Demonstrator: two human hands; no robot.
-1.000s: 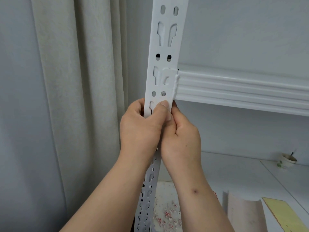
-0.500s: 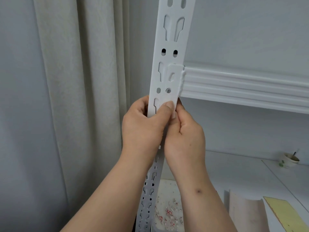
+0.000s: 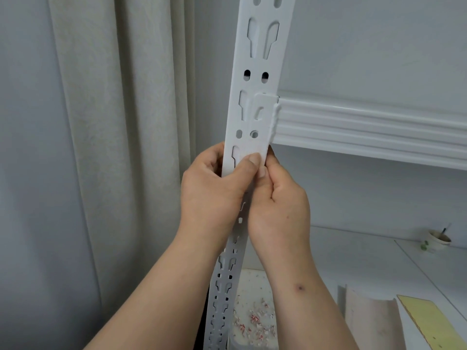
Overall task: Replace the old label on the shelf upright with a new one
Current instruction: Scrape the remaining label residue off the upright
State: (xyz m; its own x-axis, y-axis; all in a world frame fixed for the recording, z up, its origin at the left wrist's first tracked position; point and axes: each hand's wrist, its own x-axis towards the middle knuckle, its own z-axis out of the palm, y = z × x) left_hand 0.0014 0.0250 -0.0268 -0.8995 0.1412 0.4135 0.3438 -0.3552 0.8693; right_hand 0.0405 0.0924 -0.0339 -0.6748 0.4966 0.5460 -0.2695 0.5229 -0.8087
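Head view: no writing reads on the white label [image 3: 260, 122] stuck to the shelf upright [image 3: 255, 79]. Left hand [image 3: 212, 190] grips the upright; right hand [image 3: 278, 200] pinches the label's lower edge. Red-white scraps [image 3: 252, 322] lie below.

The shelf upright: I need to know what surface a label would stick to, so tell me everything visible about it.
The shelf upright is a white, flat-faced strip that looks like painted metal, punched with repeating pairs of keyhole slots and small oval holes. It runs nearly vertical, leaning slightly, in front of a curtain. A white ribbed shelf beam hooks into its right edge. The left hand wraps it from the left, thumb on its face; the right hand pinches beside it.
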